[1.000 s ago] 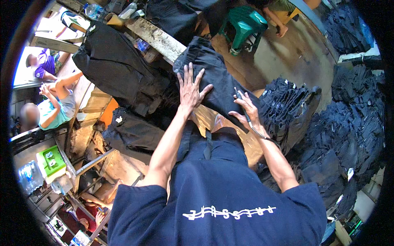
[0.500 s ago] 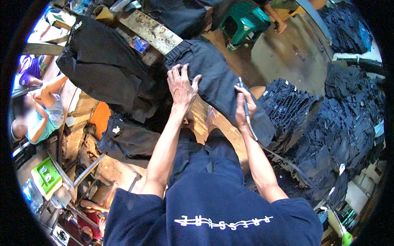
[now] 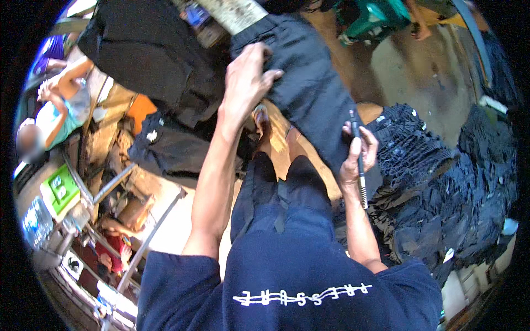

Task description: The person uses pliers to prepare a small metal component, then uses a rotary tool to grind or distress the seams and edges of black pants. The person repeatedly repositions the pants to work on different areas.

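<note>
A pair of black trousers (image 3: 306, 71) with a gathered elastic waistband lies stretched out before me, its waist end over a worn pale board (image 3: 234, 12). My left hand (image 3: 249, 74) rests on its left edge below the waistband. The fingers there are bent, the thumb stands apart, and I see nothing held. In my right hand (image 3: 359, 157) is a slim, dark pen-shaped tool (image 3: 360, 150), gripped between thumb and fingers over the lower part of the cloth. Its tip points away from me; a ringed silver sleeve forms its near end.
Dark garments (image 3: 154, 49) hang at left, and a bunched pile (image 3: 436, 193) fills the right. A green plastic stool (image 3: 375, 19) stands at the far side. One person (image 3: 61, 110) sits at left, another (image 3: 118, 248) lower left. A green tray (image 3: 61, 190) sits beside water bottles.
The view has shifted, so much of the scene sits higher in it. My right hand has turned the tool more upright. My left hand stays on the trousers, its fingers more bent.
</note>
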Tool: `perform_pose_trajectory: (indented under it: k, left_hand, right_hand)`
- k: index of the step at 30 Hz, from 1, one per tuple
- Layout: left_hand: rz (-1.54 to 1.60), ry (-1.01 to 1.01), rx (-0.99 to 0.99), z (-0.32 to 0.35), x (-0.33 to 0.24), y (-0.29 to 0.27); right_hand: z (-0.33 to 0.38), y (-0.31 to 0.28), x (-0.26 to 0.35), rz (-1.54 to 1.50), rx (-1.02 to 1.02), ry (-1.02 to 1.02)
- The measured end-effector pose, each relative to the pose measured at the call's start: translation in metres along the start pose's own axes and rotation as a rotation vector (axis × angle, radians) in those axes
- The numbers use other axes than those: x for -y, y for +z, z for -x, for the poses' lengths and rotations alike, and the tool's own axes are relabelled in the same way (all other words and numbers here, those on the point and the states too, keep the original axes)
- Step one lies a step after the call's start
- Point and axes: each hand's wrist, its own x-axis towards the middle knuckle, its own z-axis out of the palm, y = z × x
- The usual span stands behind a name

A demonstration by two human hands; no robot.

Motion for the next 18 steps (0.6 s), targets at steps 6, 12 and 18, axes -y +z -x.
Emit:
perform_pose_trajectory:
  k: [6,12,18]
  left_hand:
    - [0.186,-0.119,-0.027,0.006,0.008,0.001]
    - [0.66,-0.43,-0.063,0.017,0.021,0.015]
    - [0.783,-0.421,-0.004,0.012,0.039,0.013]
  right_hand:
    - [-0.002,-0.018,0.008,-0.008,-0.099,-0.03]
    - [-0.047,-0.001,0.039,0.218,-0.055,-0.119]
    - [-0.126,0.112,0.049,0.136,0.376,-0.517]
